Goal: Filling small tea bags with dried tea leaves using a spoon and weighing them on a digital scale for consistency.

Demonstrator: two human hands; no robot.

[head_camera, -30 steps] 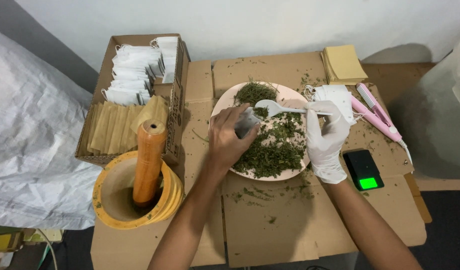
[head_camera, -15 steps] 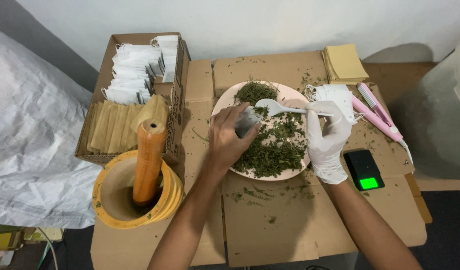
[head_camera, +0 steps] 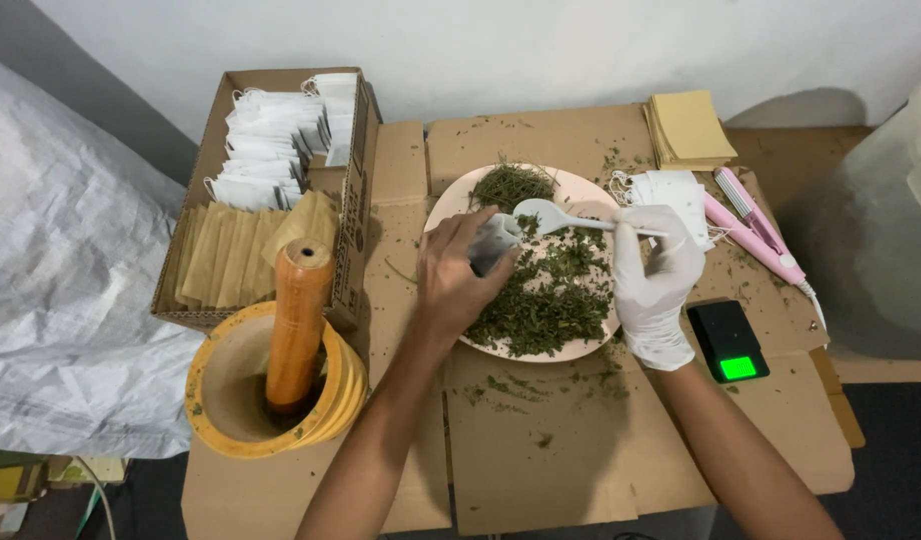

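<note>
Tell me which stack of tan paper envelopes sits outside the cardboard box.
The flat tan stack at the table's far right corner, beyond the pink plate. It lies on bare cardboard; the other tan envelopes stand on edge inside the box.

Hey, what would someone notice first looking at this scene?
Probably the pink plate heaped with dried green herbs at the centre, where the bare left hand holds a small white bag and the gloved right hand holds a white spoon. Next, the yellow mortar with its orange pestle, lower left.
</note>
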